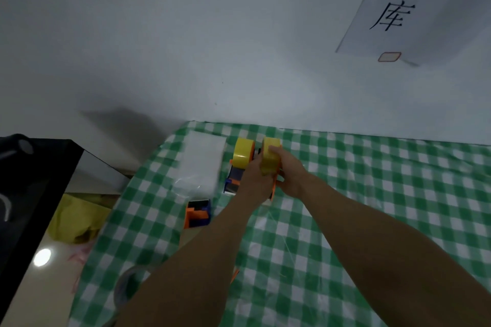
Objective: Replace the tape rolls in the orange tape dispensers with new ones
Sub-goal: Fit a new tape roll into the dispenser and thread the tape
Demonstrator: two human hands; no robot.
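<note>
Our right grip [289, 175] is curling round the yellow tape roll [269, 159], which is sitting in an orange plastic dispenser [273, 188]. Our left grip [255, 179] is pressing against its left side, fingers hidden, so we cannot tell its hold. Just left, a 2nd yellow roll [243, 152] is sitting in an orange-and-blue dispenser [233, 180] on the green-checked bench [372, 194]. A 3rd dispenser [198, 214] is lying nearer us.

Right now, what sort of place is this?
Probably a packing or stockroom table: a green checked tablecloth against a bare wall, a printed paper sign on it, and an orange tape dispenser carrying a yellow roll.
</note>
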